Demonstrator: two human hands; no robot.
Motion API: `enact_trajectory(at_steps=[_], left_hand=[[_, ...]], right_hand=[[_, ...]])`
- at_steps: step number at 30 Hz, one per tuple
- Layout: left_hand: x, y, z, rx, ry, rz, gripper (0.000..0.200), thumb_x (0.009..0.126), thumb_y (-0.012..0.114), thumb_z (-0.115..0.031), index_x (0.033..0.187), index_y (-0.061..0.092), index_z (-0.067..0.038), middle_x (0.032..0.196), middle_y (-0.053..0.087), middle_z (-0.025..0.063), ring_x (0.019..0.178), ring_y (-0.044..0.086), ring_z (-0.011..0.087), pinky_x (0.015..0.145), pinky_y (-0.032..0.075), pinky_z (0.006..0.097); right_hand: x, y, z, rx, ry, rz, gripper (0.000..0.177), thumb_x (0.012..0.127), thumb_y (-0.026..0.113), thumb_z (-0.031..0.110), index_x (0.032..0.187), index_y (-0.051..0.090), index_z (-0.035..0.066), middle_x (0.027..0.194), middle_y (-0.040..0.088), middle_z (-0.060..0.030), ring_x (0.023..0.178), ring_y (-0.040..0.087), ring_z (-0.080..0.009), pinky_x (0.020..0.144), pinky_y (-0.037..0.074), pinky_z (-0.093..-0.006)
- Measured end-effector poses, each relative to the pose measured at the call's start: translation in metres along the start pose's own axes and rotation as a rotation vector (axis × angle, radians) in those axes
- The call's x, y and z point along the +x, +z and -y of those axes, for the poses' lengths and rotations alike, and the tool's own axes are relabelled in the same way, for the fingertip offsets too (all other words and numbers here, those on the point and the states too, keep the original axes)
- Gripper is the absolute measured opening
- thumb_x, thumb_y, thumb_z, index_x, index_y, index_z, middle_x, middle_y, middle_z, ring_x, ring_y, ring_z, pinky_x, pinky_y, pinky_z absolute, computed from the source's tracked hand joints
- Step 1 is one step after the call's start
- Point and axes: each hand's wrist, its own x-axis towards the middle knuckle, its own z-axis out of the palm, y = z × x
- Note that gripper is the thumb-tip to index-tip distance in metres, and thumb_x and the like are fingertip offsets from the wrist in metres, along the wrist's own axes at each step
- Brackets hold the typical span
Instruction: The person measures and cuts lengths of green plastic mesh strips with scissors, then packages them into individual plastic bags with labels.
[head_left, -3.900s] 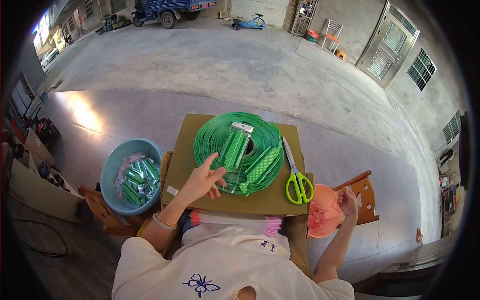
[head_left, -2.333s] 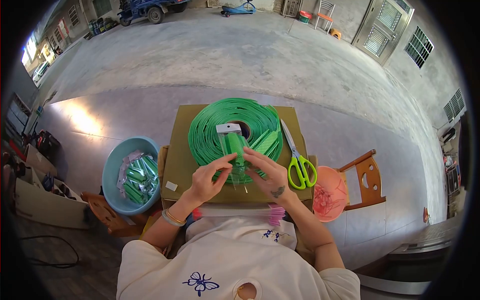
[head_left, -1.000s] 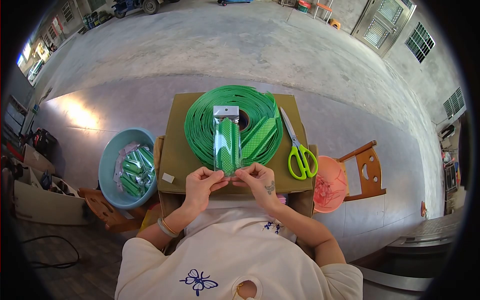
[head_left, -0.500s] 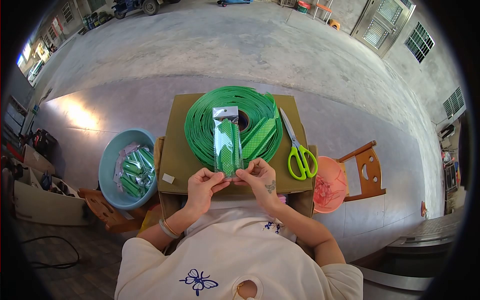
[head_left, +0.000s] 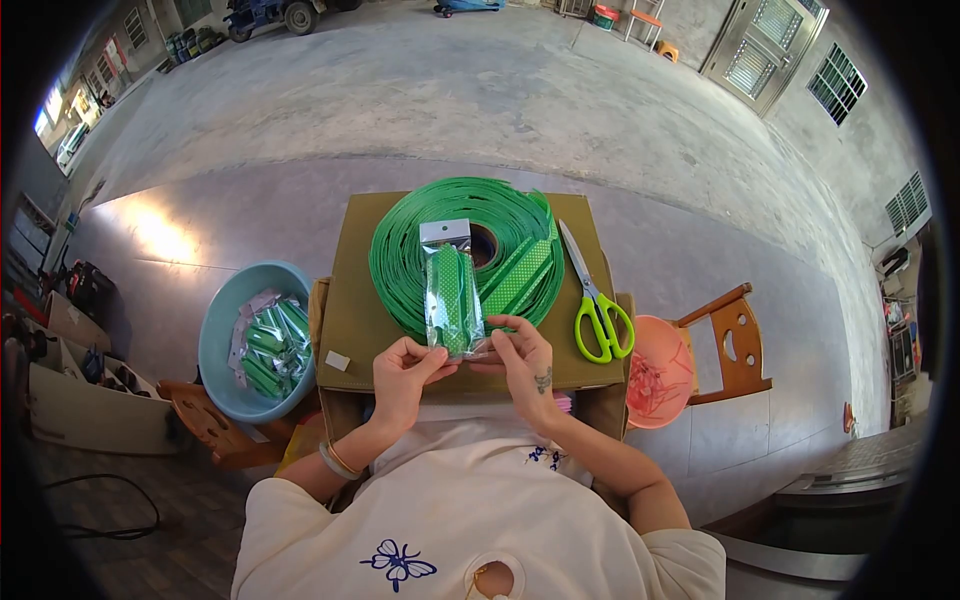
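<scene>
A clear packet (head_left: 452, 290) with a white top strip holds folded green dotted ribbon and is upright over the big green ribbon roll (head_left: 400, 250). My left hand (head_left: 407, 378) pinches its lower left corner between thumb and fingers. At the lower right corner my right hand (head_left: 522, 368) has thumb and fingers closed on the packet's edge. A loose end of dotted ribbon (head_left: 520, 278) lies across the roll's right side. Scissors (head_left: 600, 310) with lime-green handles rest to the right of the roll.
The roll lies on a brown box top (head_left: 360, 215) with a small white paper (head_left: 337, 360). On the left, a blue basin (head_left: 215, 345) holds several filled packets near a wooden chair (head_left: 215, 420). A pink basin (head_left: 655, 412) and another chair (head_left: 745, 345) stand right.
The packet has tilted slightly, its top shifting left. The fingers of my right hand have lifted and shifted slightly along the packet's lower right edge.
</scene>
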Motion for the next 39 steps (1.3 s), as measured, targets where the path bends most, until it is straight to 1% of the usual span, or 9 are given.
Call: enact_trajectory(at_steps=[7,13,16,19,22,25,30,36,39], left_hand=[[-0.009,0.008,-0.007,0.236,0.32,0.113,0.008,0.083,0.058,0.002,0.08,0.05,0.003,0.076,0.061,0.0118,0.069,0.064,0.0178,0.066,0.057,0.0301],[-0.003,0.016,-0.027,-0.125,0.157,0.141,0.023,0.088,0.051,-0.004,0.107,0.038,0.0,0.078,0.062,0.0133,0.066,0.065,0.0198,0.058,0.055,0.0279],[-0.002,0.015,-0.033,-0.144,0.002,0.197,0.022,0.089,0.053,-0.01,0.106,0.046,0.003,0.077,0.062,0.0126,0.064,0.064,0.0203,0.053,0.055,0.0277],[0.003,0.009,-0.037,0.521,-0.019,0.334,0.019,0.09,0.052,-0.011,0.098,0.054,0.006,0.077,0.061,0.012,0.065,0.065,0.0213,0.052,0.055,0.0279],[0.006,0.003,-0.041,0.355,0.013,0.322,0.02,0.09,0.052,-0.011,0.086,0.058,0.008,0.079,0.062,0.0122,0.067,0.066,0.0211,0.054,0.055,0.0263],[0.015,-0.012,-0.054,0.218,0.124,0.238,0.019,0.091,0.051,-0.01,0.088,0.057,0.008,0.082,0.063,0.0127,0.071,0.066,0.0209,0.057,0.055,0.0254],[0.041,-0.096,-0.088,0.074,0.397,-0.29,0.018,0.091,0.05,-0.009,0.094,0.056,0.008,0.081,0.063,0.0124,0.068,0.066,0.022,0.059,0.055,0.0244],[0.047,-0.199,-0.045,0.189,-0.049,-1.088,0.08,0.084,0.061,-0.016,0.138,0.005,0.0,0.132,0.035,0.0216,0.122,0.038,0.0299,0.097,0.036,0.0403],[0.056,-0.224,-0.016,0.452,0.344,-0.997,0.069,0.084,0.06,-0.016,0.136,0.018,0.001,0.131,0.039,0.0188,0.121,0.039,0.0288,0.099,0.032,0.0383]], right_hand=[[0.007,0.001,0.011,-0.046,-0.102,0.068,0.024,0.081,0.064,0.003,0.084,0.04,0.006,0.077,0.06,-0.0055,0.07,0.056,-0.0074,0.064,0.05,-0.0216],[-0.003,0.01,0.029,-0.087,-0.256,0.049,0.026,0.08,0.064,-0.002,0.083,0.039,0.005,0.077,0.06,-0.0051,0.07,0.056,-0.0059,0.063,0.048,-0.0196],[-0.005,0.013,0.028,-0.16,-0.269,0.051,0.025,0.08,0.064,-0.002,0.083,0.04,0.005,0.077,0.06,-0.0054,0.07,0.056,-0.0059,0.064,0.049,-0.0199],[-0.007,0.013,0.023,-0.215,-0.247,0.071,0.024,0.081,0.062,-0.002,0.084,0.04,0.004,0.077,0.06,-0.0057,0.072,0.057,-0.007,0.064,0.05,-0.0214],[-0.003,0.012,0.022,-0.199,-0.249,0.066,0.019,0.084,0.058,-0.002,0.087,0.04,0.003,0.079,0.061,-0.0081,0.075,0.06,-0.0108,0.065,0.052,-0.0245],[0.002,0.017,0.033,-0.058,-0.253,0.051,0.01,0.089,0.048,-0.001,0.093,0.039,0.001,0.086,0.062,-0.0141,0.078,0.064,-0.02,0.066,0.054,-0.0291],[0.015,-0.019,0.062,-0.129,-0.43,-0.122,0.01,0.091,0.047,0.006,0.097,0.04,0.001,0.084,0.062,-0.0139,0.077,0.063,-0.019,0.066,0.053,-0.0283],[0.034,-0.086,0.077,-0.287,-0.552,-0.394,0.014,0.09,0.048,0.006,0.102,0.043,0.0,0.087,0.061,-0.012,0.079,0.059,-0.0154,0.068,0.05,-0.0257],[0.044,-0.118,0.065,-0.562,-0.618,-0.556,0.015,0.087,0.052,0.006,0.099,0.047,-0.002,0.091,0.059,-0.0106,0.082,0.059,-0.017,0.07,0.047,-0.0269]])
